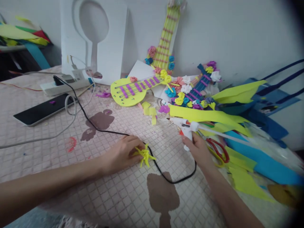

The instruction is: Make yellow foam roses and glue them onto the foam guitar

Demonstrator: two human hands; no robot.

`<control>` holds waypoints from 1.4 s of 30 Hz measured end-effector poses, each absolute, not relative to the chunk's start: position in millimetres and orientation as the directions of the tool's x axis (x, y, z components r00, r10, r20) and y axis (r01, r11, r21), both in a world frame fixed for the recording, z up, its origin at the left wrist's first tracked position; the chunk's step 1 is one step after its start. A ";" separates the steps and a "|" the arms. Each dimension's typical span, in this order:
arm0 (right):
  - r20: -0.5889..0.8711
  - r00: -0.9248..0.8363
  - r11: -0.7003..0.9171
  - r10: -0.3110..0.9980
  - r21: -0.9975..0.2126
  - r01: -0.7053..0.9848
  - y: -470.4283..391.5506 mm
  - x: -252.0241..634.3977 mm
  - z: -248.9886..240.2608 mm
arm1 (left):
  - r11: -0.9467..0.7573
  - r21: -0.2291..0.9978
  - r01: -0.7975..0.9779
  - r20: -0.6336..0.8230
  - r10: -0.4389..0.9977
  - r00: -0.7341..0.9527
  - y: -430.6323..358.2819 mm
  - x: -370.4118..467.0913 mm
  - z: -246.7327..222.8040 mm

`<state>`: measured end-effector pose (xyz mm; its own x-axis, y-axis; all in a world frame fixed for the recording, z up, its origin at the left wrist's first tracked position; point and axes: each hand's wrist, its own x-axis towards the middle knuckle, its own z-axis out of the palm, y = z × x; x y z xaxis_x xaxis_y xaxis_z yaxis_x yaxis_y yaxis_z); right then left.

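My left hand (pixel 125 151) is closed on a yellow crepe paper flower (pixel 145 155) with narrow strips sticking outward, low over the quilted cloth. In my right hand (pixel 198 147) is a white hot glue gun (pixel 187 129), gripped by its handle, its nozzle pointing left. A long clear glue stick (pixel 223 134) extends from the gun's back. The gun's black cord (pixel 171 182) loops across the cloth and passes by the flower. Beyond the nozzle lie small yellow paper scraps (pixel 149 111) and a yellow paper guitar (pixel 128 93) with purple bands.
A white power strip (pixel 54 87) and a dark flat tablet-like device (pixel 45 109) lie at left. Red-handled scissors (pixel 219 148) and blue paper (pixel 266 160) are on the right. Decorated paper instruments, including an upright yellow neck (pixel 165 38), and a white foam board (pixel 112 44) lean against the wall.
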<state>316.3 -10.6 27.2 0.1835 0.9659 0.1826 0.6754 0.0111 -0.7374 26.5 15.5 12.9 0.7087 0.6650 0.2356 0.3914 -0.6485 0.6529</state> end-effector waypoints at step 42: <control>0.321 -0.215 0.384 0.922 -0.830 0.405 66.7 232.7 20.2 | -0.453 0.864 0.219 0.314 0.825 0.469 33.5 10.2 28.5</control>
